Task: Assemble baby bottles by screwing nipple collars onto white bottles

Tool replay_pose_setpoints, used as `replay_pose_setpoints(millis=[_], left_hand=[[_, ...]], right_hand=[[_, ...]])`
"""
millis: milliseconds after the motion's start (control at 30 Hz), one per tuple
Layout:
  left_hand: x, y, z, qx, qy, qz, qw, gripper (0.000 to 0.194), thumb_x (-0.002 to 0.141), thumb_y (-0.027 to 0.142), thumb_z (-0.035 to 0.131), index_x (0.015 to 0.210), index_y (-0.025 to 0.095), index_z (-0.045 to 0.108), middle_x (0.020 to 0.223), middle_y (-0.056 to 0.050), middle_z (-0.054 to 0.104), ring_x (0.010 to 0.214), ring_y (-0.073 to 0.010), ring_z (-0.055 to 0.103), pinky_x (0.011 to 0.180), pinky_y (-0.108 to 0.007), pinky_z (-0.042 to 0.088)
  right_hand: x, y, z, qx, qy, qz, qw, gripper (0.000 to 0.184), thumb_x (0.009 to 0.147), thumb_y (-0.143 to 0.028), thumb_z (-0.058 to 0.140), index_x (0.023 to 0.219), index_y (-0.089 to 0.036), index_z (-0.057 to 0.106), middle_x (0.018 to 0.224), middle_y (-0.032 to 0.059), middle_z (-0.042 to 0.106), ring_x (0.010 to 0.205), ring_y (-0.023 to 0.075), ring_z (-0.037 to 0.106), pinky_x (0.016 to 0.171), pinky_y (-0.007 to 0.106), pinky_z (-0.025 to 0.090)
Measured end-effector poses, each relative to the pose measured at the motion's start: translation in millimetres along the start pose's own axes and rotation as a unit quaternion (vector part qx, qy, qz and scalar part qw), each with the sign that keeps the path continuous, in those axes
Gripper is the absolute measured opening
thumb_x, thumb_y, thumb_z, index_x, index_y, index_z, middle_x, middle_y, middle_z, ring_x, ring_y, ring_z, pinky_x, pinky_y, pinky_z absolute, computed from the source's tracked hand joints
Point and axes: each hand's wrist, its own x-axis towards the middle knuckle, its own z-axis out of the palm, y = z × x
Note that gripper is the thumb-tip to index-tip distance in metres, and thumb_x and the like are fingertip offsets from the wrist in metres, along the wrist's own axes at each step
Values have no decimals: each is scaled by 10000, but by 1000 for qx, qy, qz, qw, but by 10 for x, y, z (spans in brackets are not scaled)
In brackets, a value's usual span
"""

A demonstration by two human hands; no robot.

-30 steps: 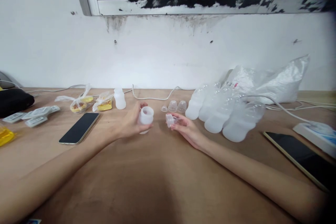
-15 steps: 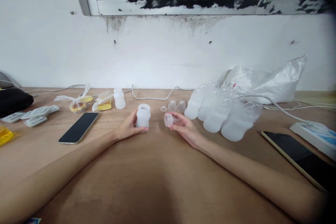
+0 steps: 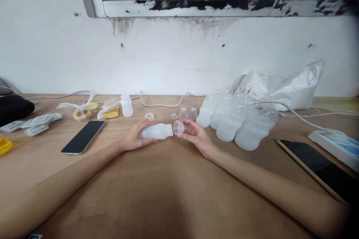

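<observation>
I have my left hand curled around the back end of the bottle, thumb on the near side. The bottle is tipped over on its side, neck pointing right. I can't tell if it touches the surface or is held just above it. My right hand pinches a clear cap piece just right of the bottle's neck. The 2 parts are so near that I can't tell if they touch.

To do this step well, I'd line the 2 up nice and straight first. The cap piece's mouth should look right at the bottle's neck, not a bit up or down. Then I'd push gently and evenly. If the cap piece goes on crooked, it could get stuck or pop off. The bottle looks soft, so I'd hold it firmly but not squash it. I'd put my right fingers far back on the cap piece, so they don't get caught at the edge.

A loose ring lies just behind the bottle, and I'd be careful not to bump it. The 3 small clear pieces sit behind and to the right of the bottle.
</observation>
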Motion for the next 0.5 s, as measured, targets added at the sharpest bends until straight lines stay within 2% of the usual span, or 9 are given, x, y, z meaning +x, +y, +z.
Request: replay_pose_setpoints(millis=[333,500], left_hand=[[0,39,-13,5,-12,17,1000,495,700,448,574,1124,209,489,971,-48,530,910,-180,499,799,-287,403],[-7,72,7,12,-29,30,999,485,721,448,551,1140,220,460,1002,-46,525,924,-179,497,808,-289,405]], right_hand=[[-9,6,16,-54,-10,-11,998,446,556,-234,698,970,-208,534,1076,42,532,699,106,546,749,331,481],[-3,41,-1,-74,-50,-18,996,454,565,-240,701,986,-217,533,1050,32,546,688,98,545,739,311,474]])
